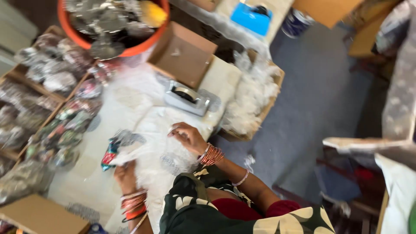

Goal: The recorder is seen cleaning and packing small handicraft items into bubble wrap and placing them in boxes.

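Note:
The view is blurred. My left hand (125,175), with orange bangles on the wrist, grips the near edge of a clear plastic bag (149,158). A small colourful packet (109,156) lies at the bag's left end. My right hand (188,136), also bangled, rests with bent fingers on the far edge of the same bag, over a pile of white plastic sheets (156,123). Whether it pinches anything is hidden by blur. A grey tape dispenser (187,98) stands just beyond my right hand.
An open cardboard box (184,54) and an orange tub (130,50) of shiny packets stand behind. Wooden trays (41,89) with wrapped packets fill the left. A box of white plastic scraps (253,97) sits at the table's right edge. Flat cardboard (41,216) lies near left.

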